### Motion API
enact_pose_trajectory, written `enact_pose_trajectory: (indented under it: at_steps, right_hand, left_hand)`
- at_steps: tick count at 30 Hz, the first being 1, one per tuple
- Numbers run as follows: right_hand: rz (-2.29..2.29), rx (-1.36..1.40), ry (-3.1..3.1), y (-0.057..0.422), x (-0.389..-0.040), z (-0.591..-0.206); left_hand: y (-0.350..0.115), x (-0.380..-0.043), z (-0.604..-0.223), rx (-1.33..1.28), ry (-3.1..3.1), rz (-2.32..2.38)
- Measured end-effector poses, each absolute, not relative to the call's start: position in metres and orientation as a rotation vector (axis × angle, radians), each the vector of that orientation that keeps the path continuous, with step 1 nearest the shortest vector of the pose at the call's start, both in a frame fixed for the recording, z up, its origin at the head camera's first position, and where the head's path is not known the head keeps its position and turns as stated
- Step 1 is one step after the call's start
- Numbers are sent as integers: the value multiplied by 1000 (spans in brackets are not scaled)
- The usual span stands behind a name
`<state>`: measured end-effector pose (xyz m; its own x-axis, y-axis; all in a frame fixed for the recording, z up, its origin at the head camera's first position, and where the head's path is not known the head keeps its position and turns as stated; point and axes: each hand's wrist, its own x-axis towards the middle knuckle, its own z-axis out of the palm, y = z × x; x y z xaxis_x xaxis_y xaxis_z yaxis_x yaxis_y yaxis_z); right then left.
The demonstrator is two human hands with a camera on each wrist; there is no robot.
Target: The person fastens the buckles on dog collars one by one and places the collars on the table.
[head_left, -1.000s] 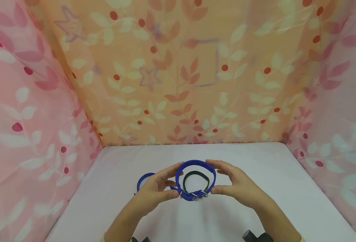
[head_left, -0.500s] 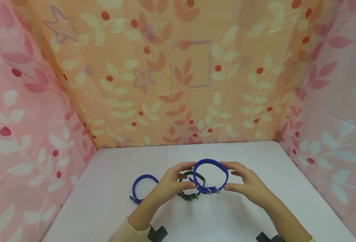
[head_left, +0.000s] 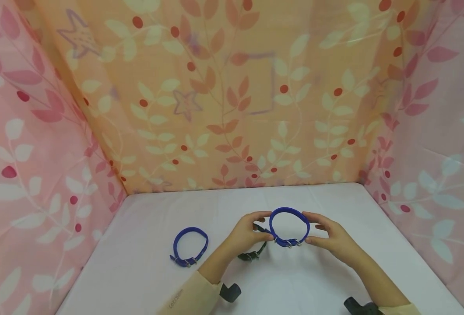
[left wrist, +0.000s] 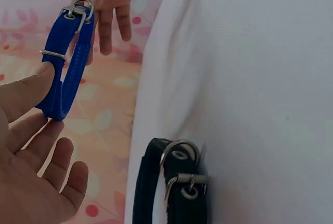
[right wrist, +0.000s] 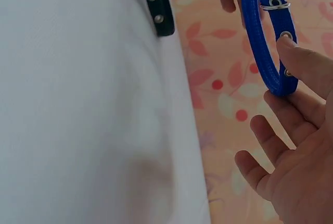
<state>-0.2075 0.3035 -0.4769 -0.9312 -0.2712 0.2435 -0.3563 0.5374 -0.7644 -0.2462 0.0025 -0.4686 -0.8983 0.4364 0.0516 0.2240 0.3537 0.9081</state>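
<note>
Between both hands a blue buckled collar (head_left: 289, 243) is held up above the table, its loop round and its metal buckle and ring at the bottom. My left hand (head_left: 248, 230) pinches its left side between thumb and fingers; in the left wrist view the thumb presses near the metal keeper of the blue collar (left wrist: 73, 62). My right hand (head_left: 331, 239) pinches the opposite side, the thumb over an eyelet of the blue collar (right wrist: 278, 26) in the right wrist view. Behind my left hand lies a dark green collar (head_left: 251, 255), partly hidden by it.
A second blue collar (head_left: 190, 229) lies in a loop on the white table (head_left: 137, 271), left of my left forearm. Floral curtains stand behind the table (head_left: 232, 131) and along both sides. Dark camera mounts (head_left: 230, 292) sit at the wrists.
Both hands have carried the held blue collar to the right, past the dark green collar. The second blue collar, earlier partly covered by my left hand, now shows whole. The head view has shifted slightly.
</note>
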Motion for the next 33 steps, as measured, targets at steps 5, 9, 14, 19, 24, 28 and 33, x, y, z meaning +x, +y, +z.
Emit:
enact_pose_trajectory:
  at_steps: [5, 9, 14, 19, 24, 28, 33]
  right_hand:
    - [1386, 504, -2699, 313, -213, -486]
    - [1444, 434, -2752, 321, -217, -490]
    - [1431, 405, -2798, 328, -223, -497]
    - [1358, 389, -2812, 331, -229, -504]
    - [1344, 344, -2837, 331, -234, -513]
    - [1362, 334, -2837, 329, -235, -519]
    - [1346, 359, -2827, 329, -237, -524]
  left_hand:
    - [20, -256, -479, 563, 2472, 1511]
    - [35, -260, -493, 510, 2468, 1520]
    - [47, -264, -509, 473, 2519, 1498]
    - [52, -266, -514, 506, 2592, 1457]
    - [53, -266, -519, 508, 2610, 1432]
    - [54, -267, -525, 505, 2624, 1408]
    - [57, -266, -524, 492, 2667, 1328]
